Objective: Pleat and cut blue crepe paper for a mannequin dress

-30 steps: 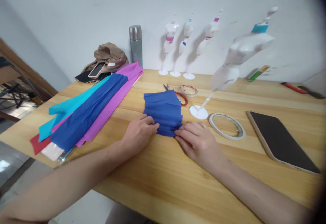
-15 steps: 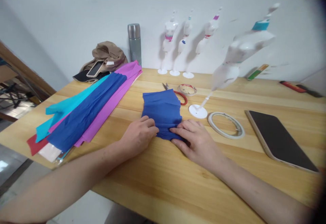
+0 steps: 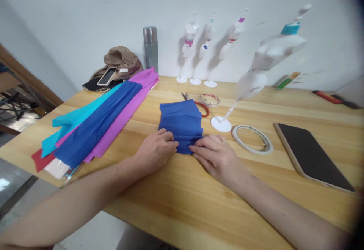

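Observation:
A piece of blue crepe paper [image 3: 181, 119] lies on the wooden table, with creases running across its near end. My left hand [image 3: 159, 146] is closed on the near left corner, its fingertips curled under and partly hidden. On the near right corner, my right hand [image 3: 217, 153] pinches the paper between thumb and fingers. Just behind the sheet are scissors [image 3: 204, 109] with red handles, partly covered by it. A white mini dress form [image 3: 253, 79] with a teal band at its neck stands beyond my right hand, and a roll of double-sided tape [image 3: 236, 143] lies beside its base.
Coloured paper strips [image 3: 98, 125] lie at the left. Behind them are a brown cloth bundle [image 3: 122, 58], a small phone [image 3: 106, 76] and a thermos [image 3: 151, 49]. Several small dress forms [image 3: 189, 45] line the wall. A large phone [image 3: 313, 155] and another tape ring [image 3: 209, 104] lie right of centre.
My right thumb has drawn in toward the fingers, closing the pinch on the paper's near right corner. The near edge now lies flatter. My left hand has barely moved.

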Motion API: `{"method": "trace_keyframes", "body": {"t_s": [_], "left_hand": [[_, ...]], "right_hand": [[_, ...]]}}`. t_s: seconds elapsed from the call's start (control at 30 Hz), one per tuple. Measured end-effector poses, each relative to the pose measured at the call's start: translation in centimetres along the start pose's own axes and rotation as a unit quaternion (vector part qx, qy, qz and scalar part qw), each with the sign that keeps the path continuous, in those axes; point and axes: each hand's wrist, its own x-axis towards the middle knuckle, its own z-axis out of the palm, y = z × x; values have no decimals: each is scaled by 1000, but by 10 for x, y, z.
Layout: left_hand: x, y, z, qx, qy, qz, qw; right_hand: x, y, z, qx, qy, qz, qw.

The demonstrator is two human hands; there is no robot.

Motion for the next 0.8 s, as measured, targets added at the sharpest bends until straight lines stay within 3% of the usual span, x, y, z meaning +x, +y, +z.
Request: {"method": "trace_keyframes", "body": {"t_s": [0.3, 0.63, 0.8], "left_hand": [[1, -2, 2, 1, -1, 1, 1000], [-2, -6, 0, -33, 4, -47, 998], [-2, -9, -4, -55, -13, -61, 997]], "right_hand": [[-2, 6, 4, 7, -8, 45, 999], [-2, 7, 3, 14, -26, 72, 997], [-2, 10, -1, 27, -47, 51, 997]]}}
